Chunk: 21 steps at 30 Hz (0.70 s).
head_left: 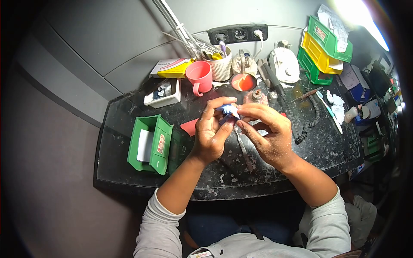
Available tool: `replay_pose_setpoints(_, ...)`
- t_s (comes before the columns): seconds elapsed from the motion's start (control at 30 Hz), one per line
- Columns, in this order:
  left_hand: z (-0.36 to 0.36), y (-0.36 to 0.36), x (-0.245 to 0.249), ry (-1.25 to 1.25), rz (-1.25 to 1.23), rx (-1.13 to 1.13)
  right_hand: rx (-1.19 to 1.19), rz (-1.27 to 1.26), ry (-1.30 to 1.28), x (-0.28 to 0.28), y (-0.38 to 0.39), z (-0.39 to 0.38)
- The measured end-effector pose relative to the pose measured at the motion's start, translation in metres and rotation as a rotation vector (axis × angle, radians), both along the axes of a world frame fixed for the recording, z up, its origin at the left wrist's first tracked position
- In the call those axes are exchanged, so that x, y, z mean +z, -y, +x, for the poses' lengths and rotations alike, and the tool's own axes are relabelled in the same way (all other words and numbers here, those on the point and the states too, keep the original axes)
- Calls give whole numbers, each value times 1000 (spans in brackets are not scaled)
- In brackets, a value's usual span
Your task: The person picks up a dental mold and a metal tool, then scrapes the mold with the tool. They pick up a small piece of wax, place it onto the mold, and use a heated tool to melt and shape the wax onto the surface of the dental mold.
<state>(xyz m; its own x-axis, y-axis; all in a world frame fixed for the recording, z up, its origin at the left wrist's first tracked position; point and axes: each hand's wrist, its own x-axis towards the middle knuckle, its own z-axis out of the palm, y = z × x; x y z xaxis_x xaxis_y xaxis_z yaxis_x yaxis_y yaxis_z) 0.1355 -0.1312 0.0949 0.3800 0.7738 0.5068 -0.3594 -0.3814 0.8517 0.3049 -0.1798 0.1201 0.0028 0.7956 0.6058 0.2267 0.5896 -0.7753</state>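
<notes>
Dark speckled tabletop [327,146] fills the view, cluttered along the back & R side. Green bin [151,144] sits at the L end, open side up, w/ a white sheet inside. Stack of green & yellow bins [325,47] stands at the far R corner. Both hands are raised over the tabletop's middle, near each other.

L hand [211,133]: palm turned inward, its grip (thumb + fingers) clamped on a small blue-white piece [228,111]. R hand [269,133]: grip pinched together on the same piece from the other side, thumb & forefinger tips touching it. So the piece is held btw both hands, above the tabletop, in front of the pink mug [199,76].

White textured cup [222,64] w/ tools stands just R of the mug. Small bowl [243,81] w/ orange contents is next to that. Power strip [238,33] is on the wall behind. Flat red scrap [189,127] lies L of the L hand. Thin metal tool [244,152] shows below the hands; can't tell if held or lying flat.
</notes>
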Motion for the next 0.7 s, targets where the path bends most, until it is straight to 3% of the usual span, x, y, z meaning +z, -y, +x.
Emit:
replay_pose_setpoints(0.43, 6, 1, -5, -60, 89, 64, -92, -9, 10, 1, 0, 0)
replay_pose_setpoints(0.6, 6, 0, -10, -231, 281, 236, -135, 30, 79, -3, -1, 1)
replay_pose_setpoints(0.7, 7, 3, -8, -250, 224, 251, -151, 82, 113, -5, -2, 2)
